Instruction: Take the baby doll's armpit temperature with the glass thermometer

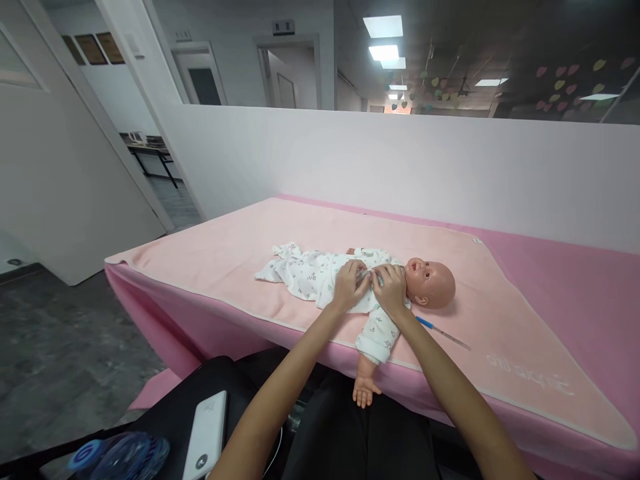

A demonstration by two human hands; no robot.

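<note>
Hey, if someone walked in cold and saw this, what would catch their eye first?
A baby doll in a white printed onesie lies on the pink towel mid-table. The left hand and right hand both rest on its chest. A thin blue-tipped thermometer lies just below the doll's head.

White sprigged romper [310,272] on pale pink blanket [225,257].

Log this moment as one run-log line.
left hand: on doll's chest | right hand: at onesie collar | doll: supine on pink towel | thermometer: beside doll
</note>
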